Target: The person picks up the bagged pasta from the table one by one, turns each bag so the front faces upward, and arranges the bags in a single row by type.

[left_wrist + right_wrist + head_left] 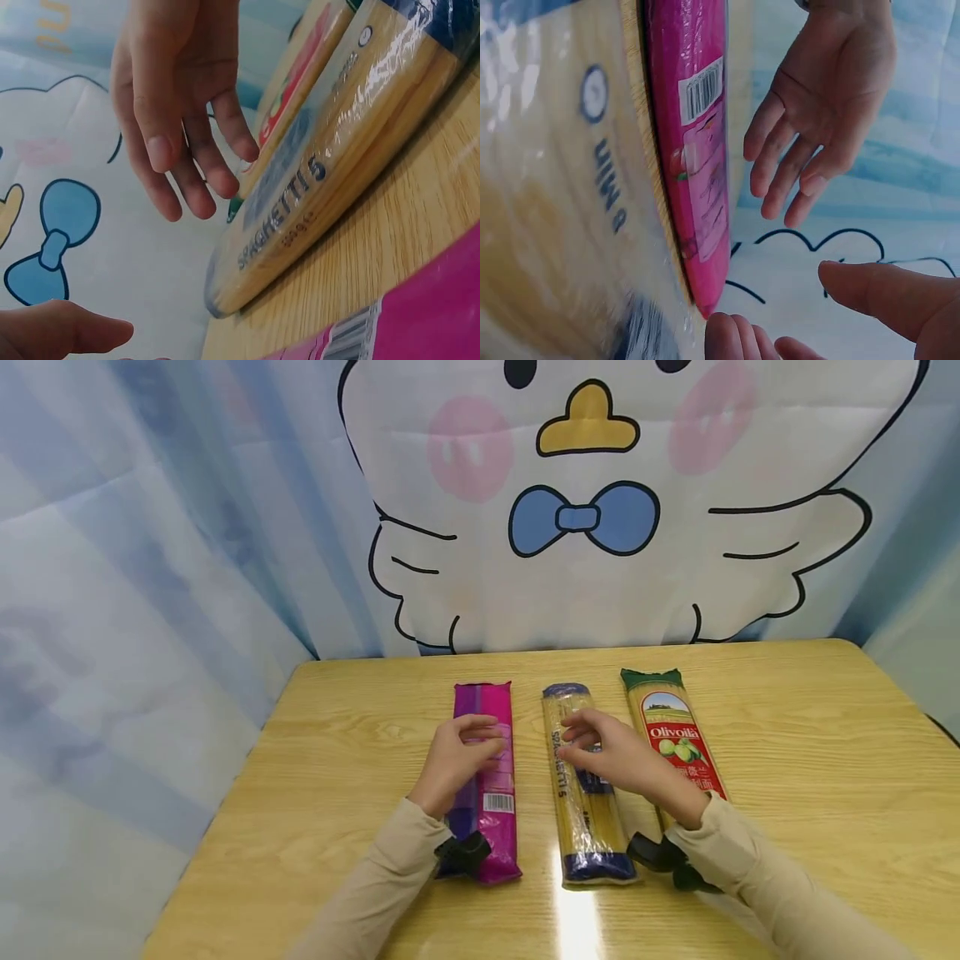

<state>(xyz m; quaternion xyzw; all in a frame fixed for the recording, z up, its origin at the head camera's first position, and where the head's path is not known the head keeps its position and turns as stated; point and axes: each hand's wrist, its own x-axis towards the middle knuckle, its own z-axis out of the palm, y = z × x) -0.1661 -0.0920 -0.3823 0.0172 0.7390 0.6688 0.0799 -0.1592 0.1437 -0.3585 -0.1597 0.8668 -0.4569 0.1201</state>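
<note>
My left hand (459, 760) hovers over a pink and purple packet (497, 827) with a barcode, fingers loosely bent and nothing in them. To its right my right hand (617, 755) hangs over a clear bag of spaghetti (592, 831) with dark blue ends, also holding nothing. The left wrist view shows "SPAGHETTI 5" on that spaghetti bag (322, 165), with the relaxed right hand (184, 105) beside it. In the right wrist view the left hand (829, 112) is beside the pink packet (697, 150), its palm showing.
A red and green Olivoilà pasta packet (678, 735) lies at the right, partly behind my right forearm. All three packets lie lengthwise on the wooden table (337, 752). Behind the table's far edge hangs a curtain (585, 593) with a cartoon bird.
</note>
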